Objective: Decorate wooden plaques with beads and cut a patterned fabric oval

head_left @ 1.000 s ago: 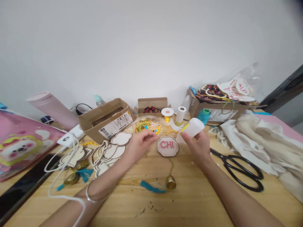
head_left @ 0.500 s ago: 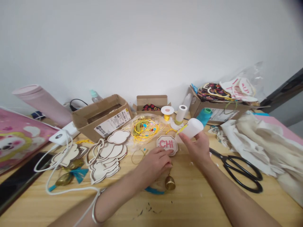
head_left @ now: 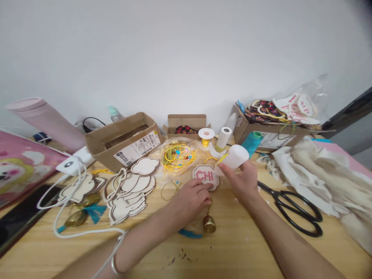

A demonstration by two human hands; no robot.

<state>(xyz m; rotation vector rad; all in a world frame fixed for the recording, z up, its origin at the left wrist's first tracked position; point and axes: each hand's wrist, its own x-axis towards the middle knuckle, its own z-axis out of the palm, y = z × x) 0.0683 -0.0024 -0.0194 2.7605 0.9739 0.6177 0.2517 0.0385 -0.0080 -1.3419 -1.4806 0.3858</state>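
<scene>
My left hand (head_left: 190, 197) lies over the lower edge of a white embroidered patch (head_left: 205, 174) with pink letters CHI, fingers curled and pressing on it; its thumb is hidden. Below the patch hangs a small gold bell (head_left: 209, 224), flat on the wood, and a blue tassel (head_left: 190, 233) pokes out near my left wrist. In my right hand (head_left: 242, 178) is a white roll (head_left: 236, 155) with a yellow strip at its edge, tilted just right of the patch. The fingers behind the roll are partly hidden.
Black scissors (head_left: 296, 207) lie to the right, near crumpled white cloth (head_left: 316, 178). Cloud-shaped patches (head_left: 130, 197) are piled on the left beside a white cable (head_left: 87, 233). Cardboard boxes (head_left: 124, 145), yellow cords (head_left: 177, 157) and thread spools (head_left: 252, 144) stand along the wall.
The view has shifted slightly. Both hands stay in nearly the same place, the left on the patch and the right around the white roll.
</scene>
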